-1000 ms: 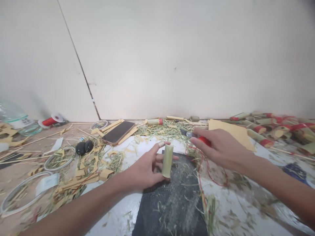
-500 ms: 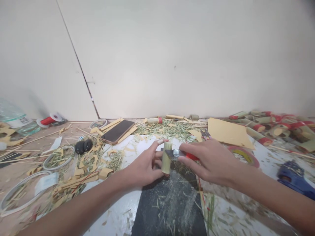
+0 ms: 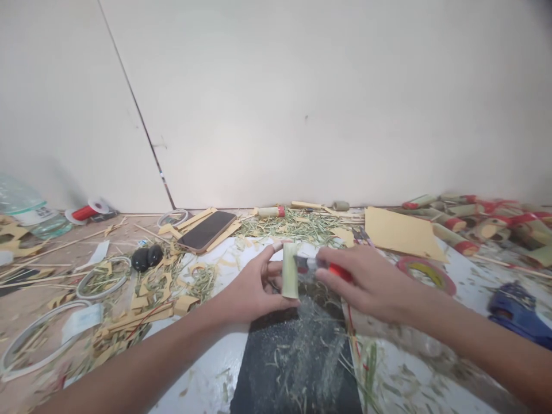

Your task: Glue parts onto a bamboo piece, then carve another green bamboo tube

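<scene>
My left hand (image 3: 254,284) grips a short pale-green bamboo tube (image 3: 290,273) upright, thumb at its lower end and a finger at its top. White tape wraps one of those fingers. In my right hand (image 3: 366,279) is a utility knife (image 3: 338,270) with a red handle, its blade end pointing left at the tube's right side. Motion blurs the blade, so I cannot tell whether it touches the bamboo. Under both hands lies a dark sanding sheet (image 3: 297,368), dusty and strewn with thin green shavings.
A phone (image 3: 207,231) lies behind my left hand, near black round objects (image 3: 146,257). Yellow card (image 3: 403,233), a pink tape roll (image 3: 426,273), a blue tool (image 3: 517,313) and red-ended bamboo pieces (image 3: 466,247) are at right. Shavings (image 3: 297,224) line the wall.
The knife blade has shifted from across the tube's front to its right side, with my right hand moving slightly right. The tube has risen slightly and turned in my left hand.
</scene>
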The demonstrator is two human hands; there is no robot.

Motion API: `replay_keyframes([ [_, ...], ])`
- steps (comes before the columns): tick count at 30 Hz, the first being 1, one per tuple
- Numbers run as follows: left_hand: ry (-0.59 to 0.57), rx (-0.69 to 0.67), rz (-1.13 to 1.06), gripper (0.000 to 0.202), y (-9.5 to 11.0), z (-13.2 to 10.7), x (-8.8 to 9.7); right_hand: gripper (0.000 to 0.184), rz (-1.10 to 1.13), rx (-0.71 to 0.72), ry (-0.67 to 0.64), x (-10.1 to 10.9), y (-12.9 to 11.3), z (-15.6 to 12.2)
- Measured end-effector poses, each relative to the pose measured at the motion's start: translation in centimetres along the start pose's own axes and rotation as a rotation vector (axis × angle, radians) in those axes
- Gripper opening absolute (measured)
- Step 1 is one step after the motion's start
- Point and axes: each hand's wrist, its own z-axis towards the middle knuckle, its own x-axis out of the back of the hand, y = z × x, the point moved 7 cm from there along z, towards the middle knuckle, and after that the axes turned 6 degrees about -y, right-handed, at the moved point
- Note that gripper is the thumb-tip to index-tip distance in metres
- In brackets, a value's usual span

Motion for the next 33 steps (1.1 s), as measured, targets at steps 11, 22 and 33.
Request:
replay_keyframes([
  [11, 0.065, -0.049, -0.043, 0.090, 0.0, -0.1, 0.8, 0.030, -0.020, 0.095, -0.133, -1.9, -3.3, -0.9],
  [22, -0.033, 0.010, -0.009, 0.090, 0.2, -0.1, 0.1, 0.031, -0.091, -0.027, 0.079, 0.9, 0.5, 0.0],
  [33, 0.032, -0.014, -0.071, 0.089, 0.3, -0.1, 0.4, 0.027, -0.073, 0.158, -0.068, -1.6, -3.1, -0.7],
])
